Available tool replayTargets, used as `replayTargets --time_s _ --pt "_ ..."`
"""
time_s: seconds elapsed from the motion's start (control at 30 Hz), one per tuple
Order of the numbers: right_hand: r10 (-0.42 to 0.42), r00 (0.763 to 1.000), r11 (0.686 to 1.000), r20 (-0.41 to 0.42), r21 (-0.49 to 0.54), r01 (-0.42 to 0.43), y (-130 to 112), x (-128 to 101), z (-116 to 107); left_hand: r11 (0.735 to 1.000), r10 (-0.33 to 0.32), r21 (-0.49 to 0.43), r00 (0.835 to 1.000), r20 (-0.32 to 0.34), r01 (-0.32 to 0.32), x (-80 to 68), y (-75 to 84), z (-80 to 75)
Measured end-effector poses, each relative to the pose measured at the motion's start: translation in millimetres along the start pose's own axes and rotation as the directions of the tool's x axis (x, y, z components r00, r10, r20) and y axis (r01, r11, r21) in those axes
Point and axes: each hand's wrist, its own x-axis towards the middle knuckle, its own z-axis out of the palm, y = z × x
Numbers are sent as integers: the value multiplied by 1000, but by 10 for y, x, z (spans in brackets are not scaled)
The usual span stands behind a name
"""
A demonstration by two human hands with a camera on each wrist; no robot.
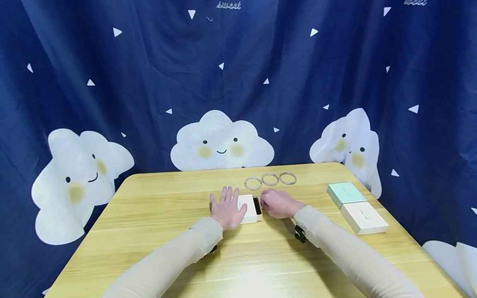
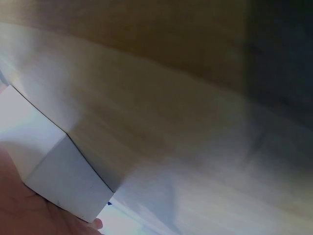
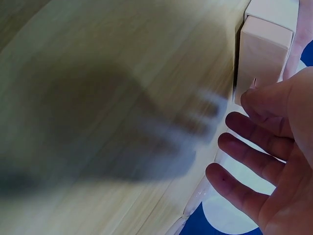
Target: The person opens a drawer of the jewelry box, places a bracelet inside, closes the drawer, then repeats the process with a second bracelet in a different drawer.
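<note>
A small white drawer box (image 1: 251, 213) lies on the table, its inner tray (image 1: 260, 217) pulled partway out to the right and showing a dark inside. My left hand (image 1: 227, 211) rests on the white sleeve with fingers spread and straight. At the tray's end is my right hand (image 1: 277, 203). In the right wrist view, its thumb and forefinger pinch at a small slit in the pale pink tray front (image 3: 264, 54), where a pull tab seems to be mostly hidden by the fingertips. The other fingers are loosely bent and hold nothing.
Three thin bangles lie in a row behind the box: left (image 1: 253, 188), middle (image 1: 270, 184), right (image 1: 288, 183). Toward the table's right edge sit a mint-green box (image 1: 346, 194) and a white box (image 1: 364, 218), side by side. A dark blue curtain (image 1: 238, 91) hangs behind the wooden table (image 1: 149, 219).
</note>
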Motion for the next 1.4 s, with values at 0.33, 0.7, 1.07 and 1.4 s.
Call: replayTargets --time_s 0.33,0.7,1.07,1.4 --pt "14 1000 1000 -1 -8 -14 53 -42 -3 1000 12 -8 1000 -8 -12 -5 13 -13" --pt "29 1000 999 2 -23 -29 90 -89 -15 1000 14 -16 1000 -6 -15 14 -7 35" --pt "33 999 999 9 -23 -33 149 -113 -1 999 21 -29 1000 3 -20 1 -1 -11" --pt "43 999 999 12 -32 -42 183 -124 8 999 34 -25 999 29 -33 24 -42 -8"
